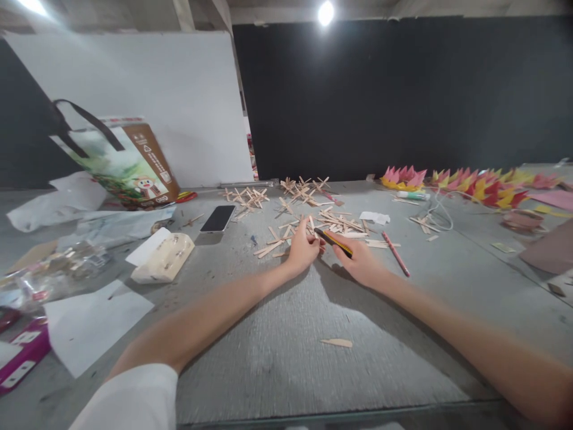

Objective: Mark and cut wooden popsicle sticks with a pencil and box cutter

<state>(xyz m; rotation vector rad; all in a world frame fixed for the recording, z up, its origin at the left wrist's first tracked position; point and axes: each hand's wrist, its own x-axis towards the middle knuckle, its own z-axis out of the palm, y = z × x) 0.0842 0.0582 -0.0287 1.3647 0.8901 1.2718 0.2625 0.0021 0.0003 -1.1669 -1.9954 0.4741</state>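
Note:
My left hand is closed around a wooden craft stick, whose pale tip stands up past the fingers. In my right hand is a black and yellow utility knife, its front end held against the stick by the left fingertips. The blade itself is too small to make out. Just beyond both hands lies a loose heap of craft sticks, with several star-shaped stick bundles behind it. A cut, pointed piece of stick rests on the table nearer to me.
Left of the hands are a phone, a tissue pack, white paper and a printed bag. On the right lie a red pencil, a white cable and pink and yellow paper flowers on the grey table.

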